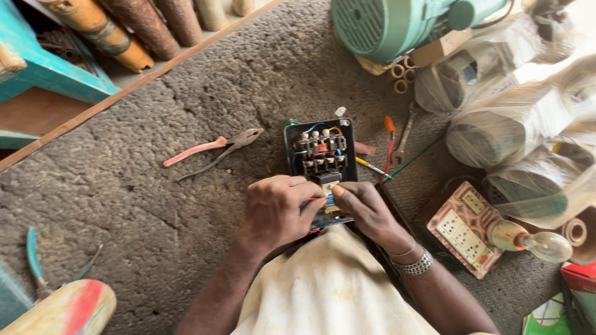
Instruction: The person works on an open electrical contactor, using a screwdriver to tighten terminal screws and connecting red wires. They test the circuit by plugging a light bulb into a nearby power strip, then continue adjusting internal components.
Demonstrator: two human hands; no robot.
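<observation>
Just two hands (323, 208), one starter box (320, 155).

Clear plastic-wrapped bundles (509, 124) stacked at right.

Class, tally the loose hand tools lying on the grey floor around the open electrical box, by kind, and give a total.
Pliers with pink handles: 1
Pliers with teal handles: 1
Orange-handled screwdriver: 1
Yellow-handled screwdriver: 1
Steel open-ended spanner: 1
Total: 5
</observation>
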